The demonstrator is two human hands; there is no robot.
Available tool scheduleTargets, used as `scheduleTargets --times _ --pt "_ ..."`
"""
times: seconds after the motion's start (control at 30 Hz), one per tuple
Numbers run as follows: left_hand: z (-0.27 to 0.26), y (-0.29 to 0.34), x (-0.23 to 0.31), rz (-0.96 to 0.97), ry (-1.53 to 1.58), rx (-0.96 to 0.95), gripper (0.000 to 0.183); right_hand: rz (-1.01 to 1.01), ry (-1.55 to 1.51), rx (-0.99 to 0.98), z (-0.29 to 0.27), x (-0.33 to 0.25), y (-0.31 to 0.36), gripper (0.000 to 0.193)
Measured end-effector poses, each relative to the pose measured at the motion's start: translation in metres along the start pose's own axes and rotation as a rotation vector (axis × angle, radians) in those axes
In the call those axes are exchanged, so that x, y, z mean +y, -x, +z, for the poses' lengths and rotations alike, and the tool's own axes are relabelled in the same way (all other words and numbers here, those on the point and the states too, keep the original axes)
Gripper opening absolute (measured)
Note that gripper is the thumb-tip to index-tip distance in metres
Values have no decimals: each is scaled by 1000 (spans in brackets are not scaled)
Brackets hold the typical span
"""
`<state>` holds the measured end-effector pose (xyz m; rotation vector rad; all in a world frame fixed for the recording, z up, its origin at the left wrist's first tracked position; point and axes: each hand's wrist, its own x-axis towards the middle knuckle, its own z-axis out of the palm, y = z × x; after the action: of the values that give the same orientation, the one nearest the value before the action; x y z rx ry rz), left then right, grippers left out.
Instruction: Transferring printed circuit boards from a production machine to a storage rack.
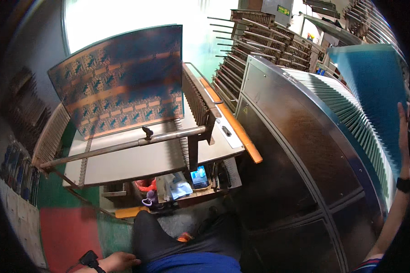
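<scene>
My right hand [403, 141], reaching up at the far right, has its long fingers against the edge of a large blue-green panel [366, 77]. The panel stands tilted above a bank of white rollers [351, 109], and the hand grips it by that right edge; part of the hand is hidden at the picture's rim. A dark watch sits on the right wrist. Low at the left, my left hand [117, 262] rests by my thigh, its fingers loosely apart with nothing in them. A black strapped device is on the left wrist.
A copper-patterned circuit panel [123, 82] stands in a slotted rack on a white-topped table [127, 159], with a metal bar [123, 148] across its front. The dark metal machine cabinet [287, 150] fills the right. Slotted racks [259, 41] stack behind; a phone [199, 177] lies on the lower shelf.
</scene>
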<state>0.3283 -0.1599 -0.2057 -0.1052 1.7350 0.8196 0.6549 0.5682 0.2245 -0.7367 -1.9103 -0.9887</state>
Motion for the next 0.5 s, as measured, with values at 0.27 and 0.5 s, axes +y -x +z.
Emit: scheduleTargets --times 0.27,0.5 --pt "-32 -11 109 801 -991 129 36 -425 -272 -155 -59 -150 11 21" --pt "-59 135 288 1728 -833 897 6 -389 -276 -180 -65 -187 53 41"
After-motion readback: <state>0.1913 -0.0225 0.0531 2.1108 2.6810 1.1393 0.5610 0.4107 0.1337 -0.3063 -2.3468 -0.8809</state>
